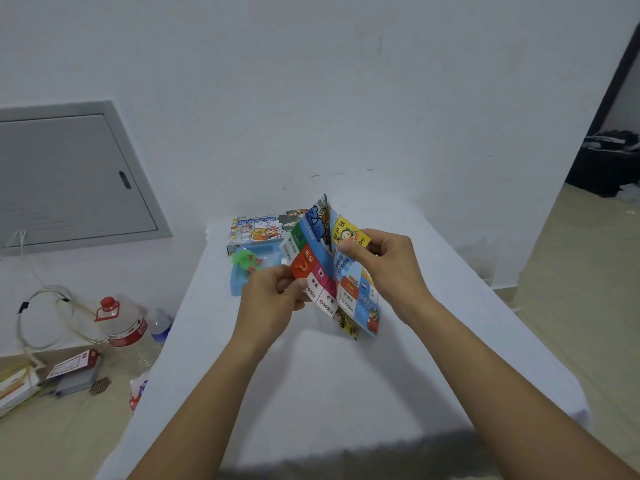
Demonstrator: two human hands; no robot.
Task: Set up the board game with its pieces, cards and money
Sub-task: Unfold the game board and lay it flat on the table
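I hold a folded, colourful paper game board (337,268) above the white table (311,393), partly unfolded. My left hand (273,292) pinches its left flap near a red square. My right hand (388,261) pinches the right flap by a yellow panel. Behind the board lies the game box lid (254,230) with cartoon figures. In front of the lid sits the blue box tray (242,282) holding a small bag of green and red plastic pieces (246,260). Cards and money are not visible.
The table stands against a white wall (311,81). Left of it on the floor are a large water bottle with a red cap (119,322), a coiled cable (52,317), a small bottle (161,323) and boxes (69,372). A grey wall panel (69,178) is at left.
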